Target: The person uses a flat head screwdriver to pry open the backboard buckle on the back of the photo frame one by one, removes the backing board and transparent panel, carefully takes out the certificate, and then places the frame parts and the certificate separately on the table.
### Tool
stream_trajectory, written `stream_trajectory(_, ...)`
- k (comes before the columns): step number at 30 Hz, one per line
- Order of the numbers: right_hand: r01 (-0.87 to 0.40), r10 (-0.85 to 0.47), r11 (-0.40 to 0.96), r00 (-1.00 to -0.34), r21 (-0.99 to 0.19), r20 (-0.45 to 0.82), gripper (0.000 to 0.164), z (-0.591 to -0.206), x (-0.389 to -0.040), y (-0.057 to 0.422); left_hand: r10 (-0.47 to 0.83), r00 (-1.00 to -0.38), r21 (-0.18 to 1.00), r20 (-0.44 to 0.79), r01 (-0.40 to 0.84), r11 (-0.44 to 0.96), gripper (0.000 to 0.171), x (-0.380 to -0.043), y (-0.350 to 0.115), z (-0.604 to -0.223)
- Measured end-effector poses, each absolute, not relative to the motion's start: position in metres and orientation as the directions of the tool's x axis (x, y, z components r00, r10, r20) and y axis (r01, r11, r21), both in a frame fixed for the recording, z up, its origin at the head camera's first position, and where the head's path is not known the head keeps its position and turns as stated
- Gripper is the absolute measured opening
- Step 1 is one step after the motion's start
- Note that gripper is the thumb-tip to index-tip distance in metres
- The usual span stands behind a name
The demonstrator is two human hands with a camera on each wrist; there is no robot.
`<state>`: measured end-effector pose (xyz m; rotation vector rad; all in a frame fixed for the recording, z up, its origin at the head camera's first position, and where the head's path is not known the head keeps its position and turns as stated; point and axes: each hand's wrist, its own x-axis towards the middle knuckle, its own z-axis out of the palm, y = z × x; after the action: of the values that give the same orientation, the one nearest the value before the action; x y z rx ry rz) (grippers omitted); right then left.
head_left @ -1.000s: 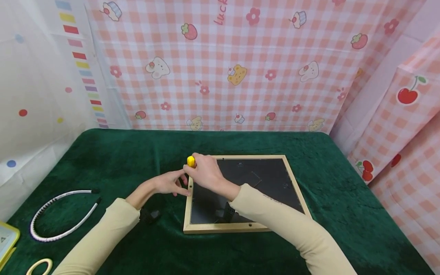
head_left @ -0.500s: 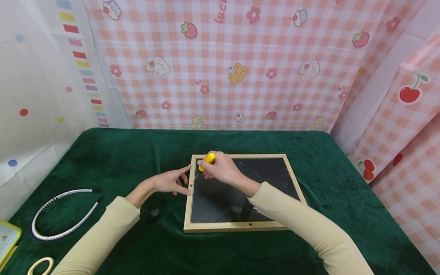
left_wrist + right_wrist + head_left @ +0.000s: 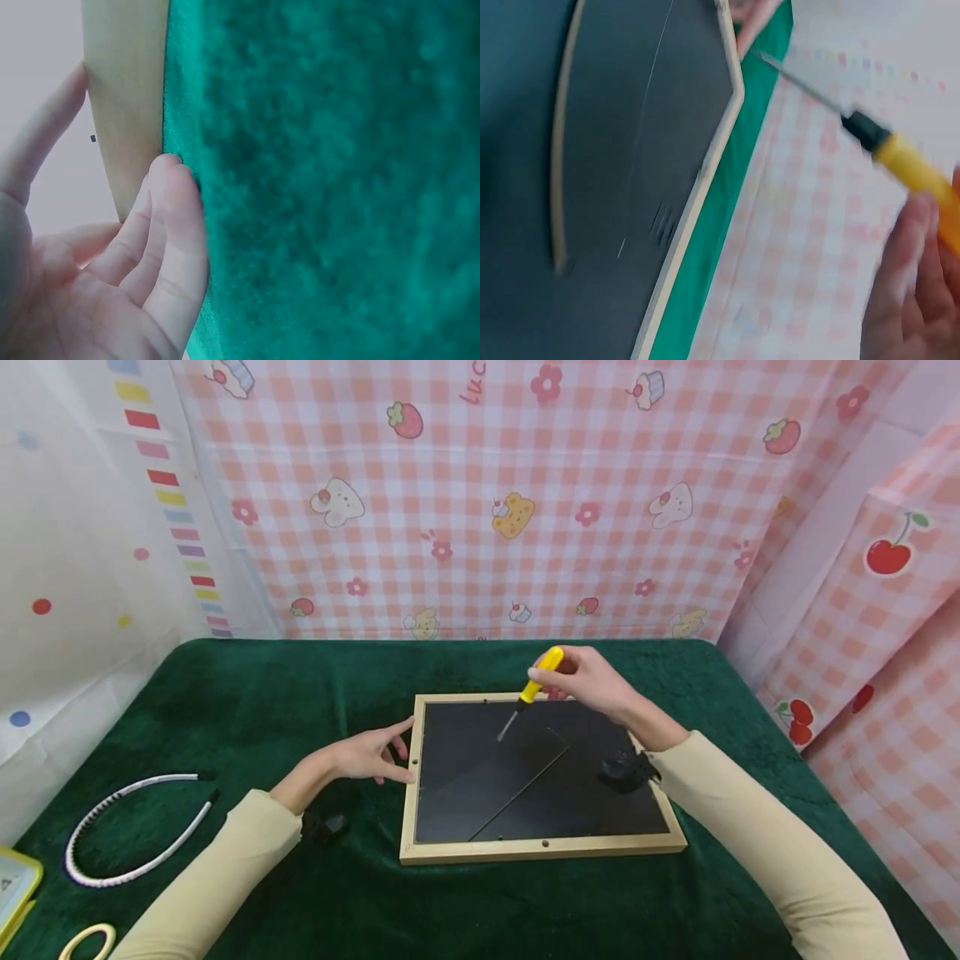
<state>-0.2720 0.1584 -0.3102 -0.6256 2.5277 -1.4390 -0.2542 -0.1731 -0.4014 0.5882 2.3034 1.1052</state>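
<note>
A screwdriver (image 3: 546, 670) with a yellow handle and metal shaft is held in my right hand (image 3: 596, 683) above the far part of a framed board. Its shaft slants down and left over the black panel (image 3: 465, 777); in the right wrist view the screwdriver (image 3: 900, 161) shows a dark collar. My left hand (image 3: 371, 755) rests at the left rail of the pale wooden frame (image 3: 408, 810), thumb and index fingertips touching it. In the left wrist view the other fingers (image 3: 180, 225) lie along the frame's outer side.
A thin brown strip (image 3: 517, 795) runs diagonally on the panel. Small dark spots mark the rails. On the green cloth (image 3: 322, 910) at left lie a white headband-like loop (image 3: 112, 881), a yellow ring-shaped handle (image 3: 88, 935) and a yellow-edged item (image 3: 17, 885).
My right hand has lifted the screwdriver from the frame's far left corner and carried it right, uncovering the panel and diagonal strip. The left hand keeps its place at the left rail.
</note>
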Motion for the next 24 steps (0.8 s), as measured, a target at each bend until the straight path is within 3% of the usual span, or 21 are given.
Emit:
stream_trajectory(13, -0.035, -0.54, 0.406, -0.815, -0.913, -0.209, 0.038, -0.337, -0.266, 0.262, 0.572, -0.791, 0.748, -0.218, 0.241, 0.618, 0.085, -0.245, -0.17, -0.398)
stream_trajectory(20, -0.024, -0.623, 0.381, -0.745, -0.924, -0.238, 0.029, -0.347, -0.255, 0.277, 0.572, -0.803, 0.59, -0.169, 0.382, 0.711, 0.079, -0.24, -0.166, -0.39)
stream_trajectory(24, -0.017, -0.648, 0.38, -0.718, -0.925, -0.253, 0.027, -0.352, -0.253, 0.278, 0.548, -0.82, 0.514, -0.165, 0.403, 0.758, 0.081, -0.235, -0.16, -0.385)
